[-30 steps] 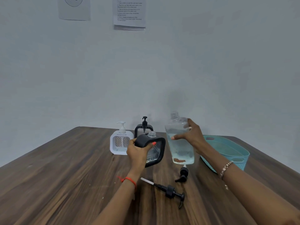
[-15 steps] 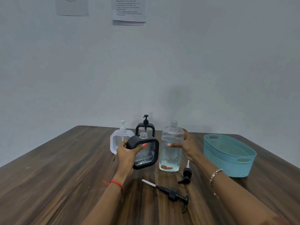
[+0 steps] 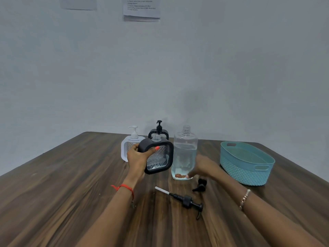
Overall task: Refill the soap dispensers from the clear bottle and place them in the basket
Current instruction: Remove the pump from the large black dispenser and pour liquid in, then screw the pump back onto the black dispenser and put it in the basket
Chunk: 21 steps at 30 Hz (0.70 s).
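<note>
One wooden table (image 3: 71, 184), grey wall (image 3: 178, 68), two papers (image 3: 141, 8).

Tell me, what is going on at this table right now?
A person is refilling soap dispensers. The left hand holds a black dispenser with its pump off, tilted above the table. The right hand is at the base of the clear bottle, which stands upright, uncapped and partly full. Two pumps lie on the table; the basket holds nothing yet.

Three soap dispensers: two black (image 3: 158, 157) (image 3: 159, 131), one white (image 3: 130, 147). One clear bottle (image 3: 184, 154). One basket (image 3: 246, 164). Two loose pumps (image 3: 185, 200) (image 3: 200, 185).
</note>
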Each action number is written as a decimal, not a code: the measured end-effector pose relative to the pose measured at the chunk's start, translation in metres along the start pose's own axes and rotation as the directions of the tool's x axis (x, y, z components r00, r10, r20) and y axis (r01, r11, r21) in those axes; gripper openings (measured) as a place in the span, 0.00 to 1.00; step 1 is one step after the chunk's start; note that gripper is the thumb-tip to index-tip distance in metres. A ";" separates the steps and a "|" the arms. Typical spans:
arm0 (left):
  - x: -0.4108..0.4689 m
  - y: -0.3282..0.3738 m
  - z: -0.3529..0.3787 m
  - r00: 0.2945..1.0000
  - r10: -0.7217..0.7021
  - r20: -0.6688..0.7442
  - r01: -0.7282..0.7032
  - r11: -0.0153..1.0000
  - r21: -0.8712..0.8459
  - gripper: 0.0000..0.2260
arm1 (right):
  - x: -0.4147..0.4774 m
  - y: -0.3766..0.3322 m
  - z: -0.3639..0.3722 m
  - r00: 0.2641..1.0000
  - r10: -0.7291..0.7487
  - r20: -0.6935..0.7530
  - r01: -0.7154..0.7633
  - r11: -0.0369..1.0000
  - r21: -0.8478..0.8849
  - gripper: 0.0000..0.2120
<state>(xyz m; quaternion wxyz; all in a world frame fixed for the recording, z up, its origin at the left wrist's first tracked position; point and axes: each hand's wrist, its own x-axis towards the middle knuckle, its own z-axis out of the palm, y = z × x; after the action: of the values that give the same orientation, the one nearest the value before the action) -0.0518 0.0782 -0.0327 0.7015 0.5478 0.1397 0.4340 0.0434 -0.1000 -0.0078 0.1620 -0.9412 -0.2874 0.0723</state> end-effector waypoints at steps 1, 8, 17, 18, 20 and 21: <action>-0.002 0.002 0.001 1.000 0.003 0.003 -0.003 1.000 0.000 0.13 | -0.008 -0.003 0.006 0.997 -0.015 0.081 0.016 1.000 -0.011 0.26; -0.014 0.011 0.004 1.000 -0.013 0.017 0.013 1.000 0.007 0.13 | -0.044 -0.012 0.037 0.983 -0.080 0.163 0.099 0.988 -0.115 0.24; -0.017 0.012 0.002 0.999 -0.013 0.035 0.011 0.999 0.040 0.14 | -0.032 0.007 -0.068 0.912 -0.114 -0.395 0.081 0.992 -0.099 0.12; -0.017 0.012 0.003 0.999 -0.015 0.037 0.013 0.999 0.045 0.14 | -0.029 0.005 -0.080 0.867 -0.164 -0.471 0.122 0.985 -0.120 0.12; -0.018 0.012 0.006 0.999 -0.013 0.040 0.011 0.998 0.059 0.17 | -0.025 -0.006 -0.096 0.768 -0.328 -0.550 0.220 0.942 -0.253 0.10; -0.019 0.012 0.007 0.999 -0.012 0.048 0.008 0.998 0.064 0.18 | -0.026 -0.013 -0.101 0.714 -0.424 -0.558 0.272 0.901 -0.337 0.09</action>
<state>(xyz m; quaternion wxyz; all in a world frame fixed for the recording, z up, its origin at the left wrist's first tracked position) -0.0638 0.0594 -0.0249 0.6891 0.5795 0.1391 0.4124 0.0385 -0.1309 0.0924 0.1475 -0.8525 -0.3974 -0.3059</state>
